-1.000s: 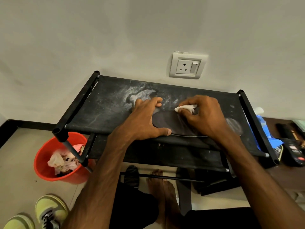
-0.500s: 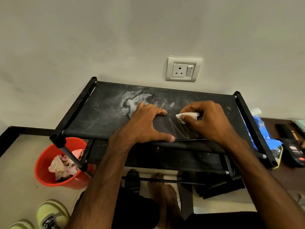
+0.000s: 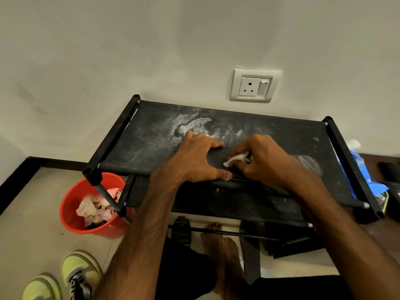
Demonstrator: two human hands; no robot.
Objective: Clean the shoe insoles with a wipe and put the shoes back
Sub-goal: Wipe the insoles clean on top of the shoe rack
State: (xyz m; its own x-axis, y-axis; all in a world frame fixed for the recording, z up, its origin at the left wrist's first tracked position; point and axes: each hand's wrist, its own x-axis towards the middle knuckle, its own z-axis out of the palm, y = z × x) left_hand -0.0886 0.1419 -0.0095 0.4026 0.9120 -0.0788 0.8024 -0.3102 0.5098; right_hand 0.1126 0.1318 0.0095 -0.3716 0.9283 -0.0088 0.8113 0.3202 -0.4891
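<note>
A view from above, looking down the person's two bare forearms. A pale wall fills the top half, with a white wall socket (image 3: 254,86) on it. Against the wall stands a black fabric shoe rack (image 3: 151,144), its top shelf dusted with pale powdery marks. A red bucket (image 3: 71,224) with crumpled used wipes in it sits on the floor at the rack's left front corner. A pair of yellow-green shoes (image 3: 80,271) waits on the floor at lower left, well apart from the hands.

A dark insole (image 3: 215,161) lies flat near the front edge of the top shelf. The left hand (image 3: 194,159) rests on it with fingers spread and thumb along its near edge, pressing down, not gripping. The right hand (image 3: 266,161) is curled round a small bunched white wipe (image 3: 237,159), which touches the insole just beside the left thumb and forefinger.

To do this step well, the left hand should probably pin the insole firmly, since the fabric shelf looks likely to sag and the dark insole may slide. Short strokes away from the pinning hand, with a fresh fold of wipe once it greys, seem wisest. The insole's far end is hidden under the right hand.
</note>
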